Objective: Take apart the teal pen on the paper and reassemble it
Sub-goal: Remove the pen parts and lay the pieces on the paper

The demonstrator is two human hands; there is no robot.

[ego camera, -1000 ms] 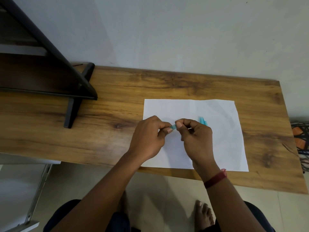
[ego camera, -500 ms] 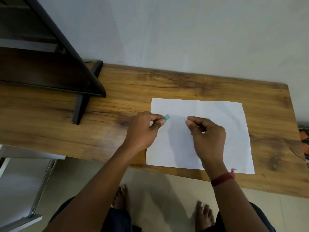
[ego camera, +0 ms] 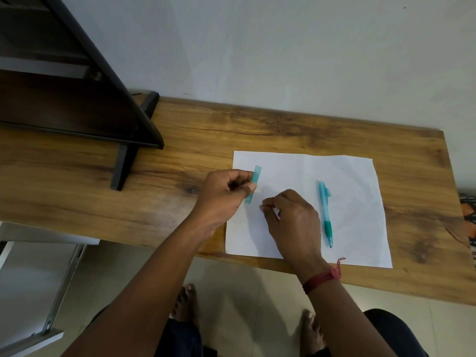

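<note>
Teal plastic pen (ego camera: 325,213) — its body with clip and darker green grip — lies flat on the white sheet of paper (ego camera: 355,202), just right of the right hand (ego camera: 293,225). Its long axis runs nearly straight away from the person, writing tip toward the near edge of the sheet, clip end toward the wall. A separate translucent teal tube piece (ego camera: 254,184) of the pen is pinched between the thumb and fingers (ego camera: 251,187) of the left hand (ego camera: 224,199), held almost parallel to the body, its upper end pointing away and its lower end slanting slightly left, over the left margin of the sheet.

The right hand's thumb and forefinger are pressed together at their tips over the middle of the paper; whether something small is held between them cannot be told. A red thread band (ego camera: 324,276) circles that wrist.

Half a second ago the body was hidden in the right hand and only a short teal end showed at the left fingertips; now the body is set down and the tube shows its full length — the hands have drawn closer.

Paper rests on a brown wood-grain table (ego camera: 180,197); a dark shelf frame (ego camera: 103,99) stands at the far left.
</note>
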